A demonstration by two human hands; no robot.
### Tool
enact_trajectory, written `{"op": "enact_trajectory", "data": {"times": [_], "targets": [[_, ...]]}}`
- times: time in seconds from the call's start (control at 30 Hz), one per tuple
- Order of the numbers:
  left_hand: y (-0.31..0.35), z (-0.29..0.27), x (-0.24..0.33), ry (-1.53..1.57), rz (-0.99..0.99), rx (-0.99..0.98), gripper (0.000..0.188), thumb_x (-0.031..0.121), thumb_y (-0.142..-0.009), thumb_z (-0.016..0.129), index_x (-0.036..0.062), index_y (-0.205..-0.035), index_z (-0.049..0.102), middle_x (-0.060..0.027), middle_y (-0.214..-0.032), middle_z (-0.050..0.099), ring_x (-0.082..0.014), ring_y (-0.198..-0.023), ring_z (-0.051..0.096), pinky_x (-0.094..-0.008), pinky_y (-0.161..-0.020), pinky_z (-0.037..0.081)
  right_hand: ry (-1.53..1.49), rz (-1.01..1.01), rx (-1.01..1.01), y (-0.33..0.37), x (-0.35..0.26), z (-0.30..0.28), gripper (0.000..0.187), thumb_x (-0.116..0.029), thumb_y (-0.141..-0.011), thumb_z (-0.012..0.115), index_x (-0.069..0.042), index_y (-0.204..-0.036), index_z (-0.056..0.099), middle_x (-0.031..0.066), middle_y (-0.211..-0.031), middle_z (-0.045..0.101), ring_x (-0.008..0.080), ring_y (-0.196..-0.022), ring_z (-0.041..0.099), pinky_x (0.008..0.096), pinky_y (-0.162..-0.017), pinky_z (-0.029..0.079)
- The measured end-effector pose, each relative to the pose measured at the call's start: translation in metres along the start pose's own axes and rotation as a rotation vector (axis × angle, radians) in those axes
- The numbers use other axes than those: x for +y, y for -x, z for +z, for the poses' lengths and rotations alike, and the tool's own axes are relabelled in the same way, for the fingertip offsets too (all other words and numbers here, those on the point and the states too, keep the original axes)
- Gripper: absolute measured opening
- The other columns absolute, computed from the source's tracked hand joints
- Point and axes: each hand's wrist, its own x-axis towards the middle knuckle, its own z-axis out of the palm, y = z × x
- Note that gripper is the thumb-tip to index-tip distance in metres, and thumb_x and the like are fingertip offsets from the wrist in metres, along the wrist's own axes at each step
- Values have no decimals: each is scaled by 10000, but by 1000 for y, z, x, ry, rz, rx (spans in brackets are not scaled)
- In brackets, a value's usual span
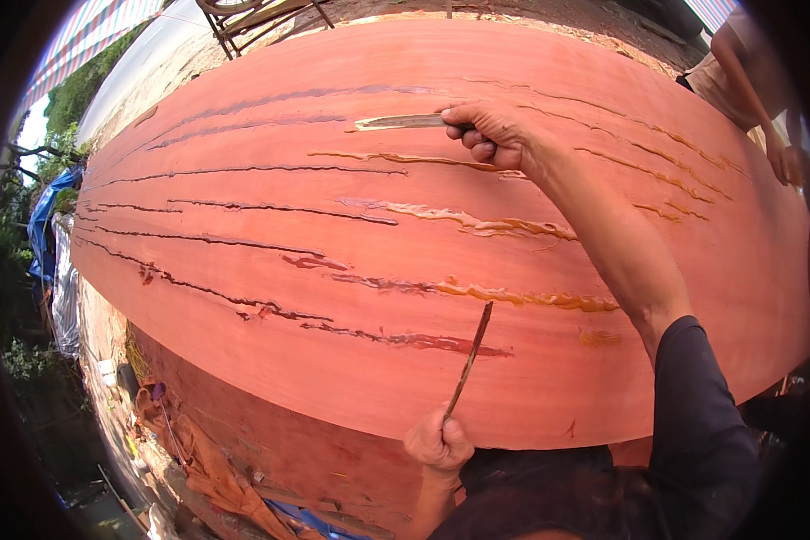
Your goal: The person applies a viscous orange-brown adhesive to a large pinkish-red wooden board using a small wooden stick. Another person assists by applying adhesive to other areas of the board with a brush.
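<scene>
A broad reddish-pink panel [549, 396] fills most of the view, crossed by long raised streaks. Dark red streaks [243, 241] lie on its left part, and orange-brown smears [522, 295] run over the middle and right. My right hand [490, 135] reaches across the panel, closed round a flat, narrow blade-like tool [396, 122] with a pale, streaked face. The tool points left, just above an orange-brown streak. At the near edge, my left hand [439, 444] grips a thin dark stick [471, 360], whose upper end slants over the panel near a red smear.
Another person [742, 72] is at the far right edge, one hand [790, 166] beside the panel. A metal-framed stand [261, 18] is beyond the far edge. Orange-brown cloth [211, 468] and blue sheeting [306, 522] lie below the near edge. Greenery and blue tarp [47, 216] are at left.
</scene>
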Motion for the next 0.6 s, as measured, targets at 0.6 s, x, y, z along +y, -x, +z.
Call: {"op": "enact_trajectory", "data": {"times": [0.6], "targets": [[14, 7, -10, 56, -3, -50, 320, 117, -1026, 450, -133, -1172, 587, -206, -1057, 664, -269, -906, 621, -350, -828, 491, -473, -222, 252, 322, 81, -178, 145, -205, -963, 618, -106, -1069, 609, -16, -768, 589, -4, -478, 374, 160, -363, 283]]}}
